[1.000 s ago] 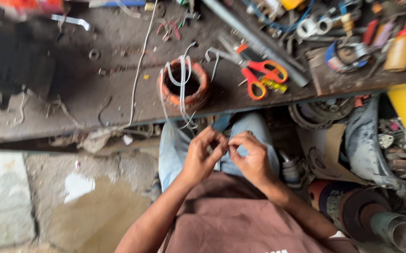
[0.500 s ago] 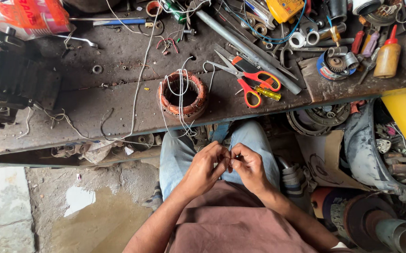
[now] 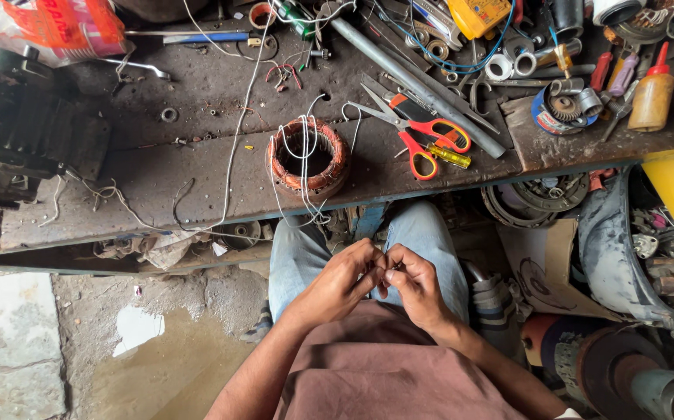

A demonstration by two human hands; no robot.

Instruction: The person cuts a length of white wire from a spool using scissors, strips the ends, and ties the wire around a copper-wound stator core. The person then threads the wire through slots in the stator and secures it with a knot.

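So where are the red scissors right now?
In the head view, the red-handled scissors lie open on the dark workbench, right of the copper-wound coil ring, beside a small yellow screwdriver and below the long grey pipe.

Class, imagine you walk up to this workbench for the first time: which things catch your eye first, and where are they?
The copper-wound motor coil sits at the bench's front edge, white wires trailing down toward the lap. Right of it lie red-handled scissors. Below, the left hand and right hand meet fingertip to fingertip over the knees.
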